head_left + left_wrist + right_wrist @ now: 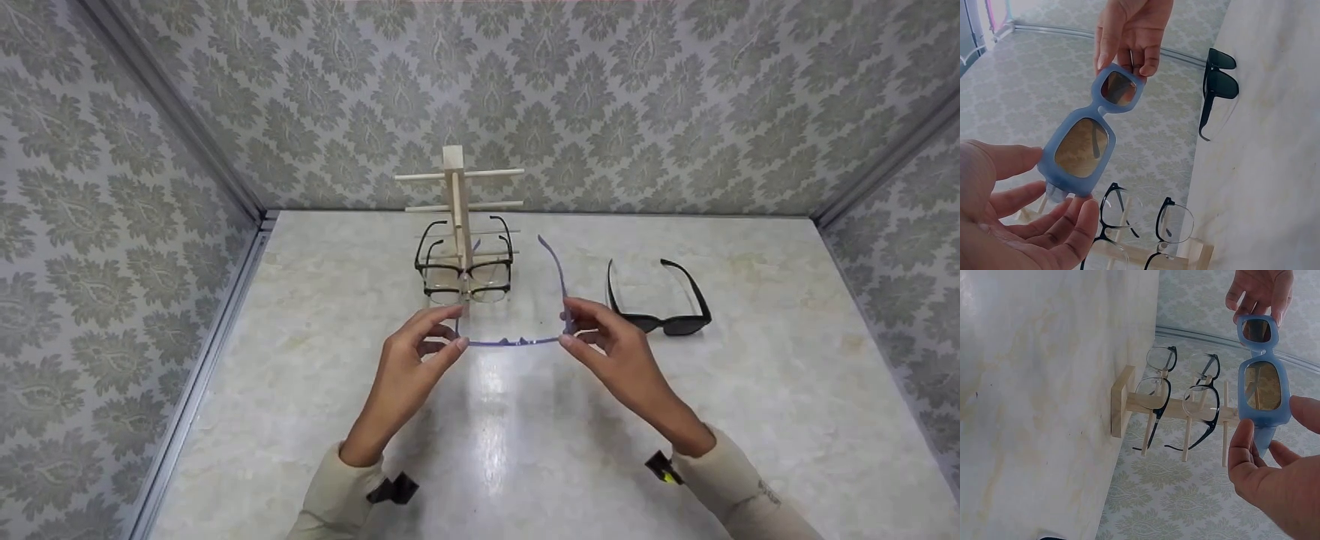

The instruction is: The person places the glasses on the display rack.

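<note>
Both hands hold a pair of blue-framed sunglasses (512, 343) above the table, front of the frame toward the person. The left hand (418, 351) pinches one end near the hinge, and the right hand (616, 351) pinches the other. Brownish lenses show in the blue frame (1075, 181) in the left wrist view. Beyond them stands a wooden rack (454, 187) with two pairs of black-rimmed clear glasses (1167, 396) on its lower rods; its upper rods hold nothing. The temples of the blue pair extend away from the person, unfolded.
Black sunglasses (684, 324) lie on the table (780, 360) right of the rack, temples pointing to the back wall, close beyond the right hand. Patterned walls (540, 97) with metal edge strips stand behind and at both sides.
</note>
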`<state>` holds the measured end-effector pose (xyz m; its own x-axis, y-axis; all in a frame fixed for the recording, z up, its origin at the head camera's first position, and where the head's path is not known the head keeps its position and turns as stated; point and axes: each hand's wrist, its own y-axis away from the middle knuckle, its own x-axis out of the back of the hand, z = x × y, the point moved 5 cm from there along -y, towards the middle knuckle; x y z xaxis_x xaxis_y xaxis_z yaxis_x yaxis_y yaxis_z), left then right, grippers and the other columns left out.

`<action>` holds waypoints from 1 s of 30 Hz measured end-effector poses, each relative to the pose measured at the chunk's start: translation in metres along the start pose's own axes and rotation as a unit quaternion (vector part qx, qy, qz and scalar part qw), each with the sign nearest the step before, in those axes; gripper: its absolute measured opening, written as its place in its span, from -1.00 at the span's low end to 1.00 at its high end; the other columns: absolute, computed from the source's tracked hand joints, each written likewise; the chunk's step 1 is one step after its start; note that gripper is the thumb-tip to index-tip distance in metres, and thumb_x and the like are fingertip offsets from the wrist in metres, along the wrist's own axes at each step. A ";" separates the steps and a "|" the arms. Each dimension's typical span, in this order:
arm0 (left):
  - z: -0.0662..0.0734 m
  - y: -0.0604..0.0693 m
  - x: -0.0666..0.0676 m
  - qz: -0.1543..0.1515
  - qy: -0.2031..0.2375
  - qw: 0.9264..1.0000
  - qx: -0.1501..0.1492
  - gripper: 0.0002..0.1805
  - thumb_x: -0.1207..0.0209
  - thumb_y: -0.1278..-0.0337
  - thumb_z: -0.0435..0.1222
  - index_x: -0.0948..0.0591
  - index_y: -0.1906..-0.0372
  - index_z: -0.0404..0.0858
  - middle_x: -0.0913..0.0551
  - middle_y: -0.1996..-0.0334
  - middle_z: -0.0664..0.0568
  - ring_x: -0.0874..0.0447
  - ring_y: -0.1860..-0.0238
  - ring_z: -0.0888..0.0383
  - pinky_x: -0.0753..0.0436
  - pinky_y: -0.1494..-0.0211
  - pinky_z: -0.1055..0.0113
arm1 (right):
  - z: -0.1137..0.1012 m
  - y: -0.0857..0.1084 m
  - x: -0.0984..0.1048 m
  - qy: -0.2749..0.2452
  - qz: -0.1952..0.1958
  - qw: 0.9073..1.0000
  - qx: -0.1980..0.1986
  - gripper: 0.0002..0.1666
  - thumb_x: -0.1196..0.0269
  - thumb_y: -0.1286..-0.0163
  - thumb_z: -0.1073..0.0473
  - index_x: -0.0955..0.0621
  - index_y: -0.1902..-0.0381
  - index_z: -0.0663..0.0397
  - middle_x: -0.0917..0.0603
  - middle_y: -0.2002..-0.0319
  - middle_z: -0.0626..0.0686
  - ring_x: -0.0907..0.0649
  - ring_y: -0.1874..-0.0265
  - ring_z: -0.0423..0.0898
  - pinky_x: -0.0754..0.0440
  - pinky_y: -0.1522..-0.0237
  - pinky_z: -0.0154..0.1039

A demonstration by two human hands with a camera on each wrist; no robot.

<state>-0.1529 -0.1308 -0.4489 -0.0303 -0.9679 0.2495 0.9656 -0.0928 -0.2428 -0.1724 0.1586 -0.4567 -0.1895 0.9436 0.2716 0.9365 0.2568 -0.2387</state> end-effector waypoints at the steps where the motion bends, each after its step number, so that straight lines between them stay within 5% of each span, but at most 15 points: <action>1: 0.001 0.000 0.001 0.002 -0.001 1.000 -0.001 -0.52 -0.43 -0.41 -0.44 -0.71 -0.38 -0.26 -0.73 -0.24 -0.04 -0.78 -0.04 0.06 -0.80 -0.17 0.08 | -0.001 0.000 0.000 -0.002 0.001 1.000 0.002 -0.41 -0.44 -0.55 0.30 -0.61 -0.48 0.15 -0.73 -0.21 0.07 -0.73 -0.16 0.02 -0.75 -0.15 -0.29; 30: 0.015 -0.004 0.020 0.022 0.013 0.999 -0.035 -0.54 -0.40 -0.45 -0.46 -0.70 -0.38 -0.29 -0.71 -0.29 -0.05 -0.75 -0.10 -0.13 -0.77 -0.19 0.22 | -0.025 -0.014 -0.006 0.006 -0.020 0.999 0.041 -0.39 -0.40 -0.60 0.28 -0.56 -0.53 0.18 -0.70 -0.29 0.07 -0.70 -0.21 -0.01 -0.74 -0.21 -0.23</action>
<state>-0.1534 -0.1463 -0.4286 0.0044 -0.9771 0.2127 0.9458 -0.0651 -0.3183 -0.1769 0.1437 -0.4317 -0.2224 0.9296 0.2941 0.9005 0.3115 -0.3035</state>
